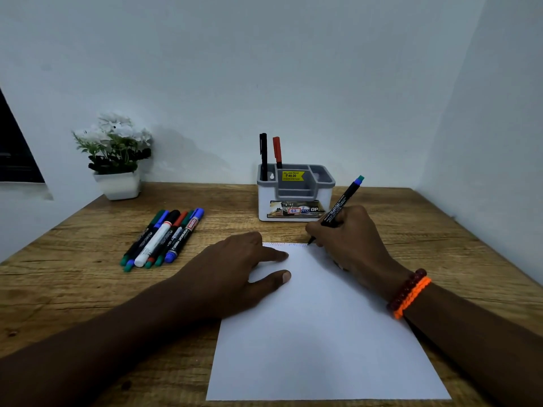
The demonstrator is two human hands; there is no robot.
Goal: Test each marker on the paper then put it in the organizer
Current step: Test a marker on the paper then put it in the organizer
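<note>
A white sheet of paper (317, 333) lies on the wooden desk in front of me, with faint marks along its far edge. My right hand (349, 239) grips a black marker (340, 205) with a blue-green end, its tip touching the paper's far edge. My left hand (235, 268) rests flat on the paper's left side, fingers spread, holding nothing. A grey and white organizer (295, 192) stands behind the paper, with a black-capped marker (263, 155) and a red-capped marker (277, 151) upright in its back left slot. Several more markers (163, 237) lie in a row at the left.
A white pot of white flowers (116, 160) stands at the desk's back left corner. White walls close the desk at the back and right. A dark window edge (14, 154) shows at the far left.
</note>
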